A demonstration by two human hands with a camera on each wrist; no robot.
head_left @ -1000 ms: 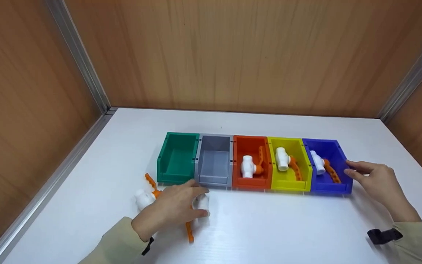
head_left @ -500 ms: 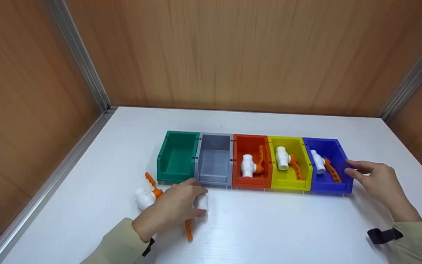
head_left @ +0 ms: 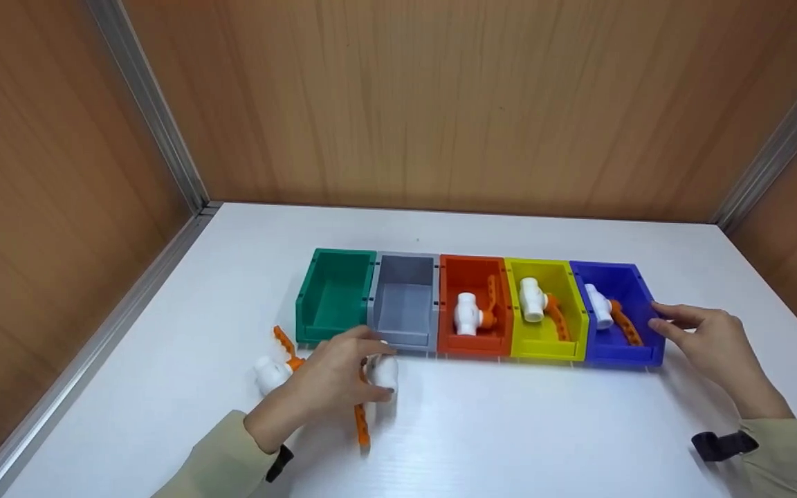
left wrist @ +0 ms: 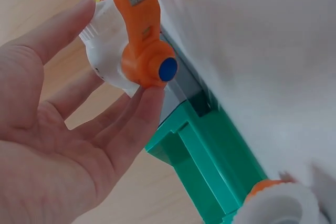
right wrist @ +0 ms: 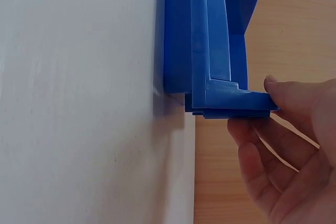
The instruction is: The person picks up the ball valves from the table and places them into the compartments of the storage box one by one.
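Note:
My left hand (head_left: 329, 370) grips a white ball valve (head_left: 383, 372) with an orange lever, thumb on one side of the body and fingers on the other. In the left wrist view the lever (left wrist: 137, 11) points up, with a blue dot on its hub. Behind that hand a second ball valve (head_left: 272, 375) lies on the table, partly hidden. At the far right my right hand (head_left: 713, 342) pinches the side wall of the blue bin (head_left: 637, 356), thumb at the rim and fingers outside, as the right wrist view also shows.
A green bin (head_left: 333, 335) and a grey bin (head_left: 404, 339), both empty, adjoin the blue one's row. The red bin (head_left: 474, 348) and yellow bin (head_left: 547, 351) hold one valve each, as does the blue bin. Wooden panels (head_left: 440, 104) stand behind and beside the white table (head_left: 509, 436).
My left hand has risen slightly with the ball valve, whose lever end has moved up a little. My right hand stays at the blue bin.

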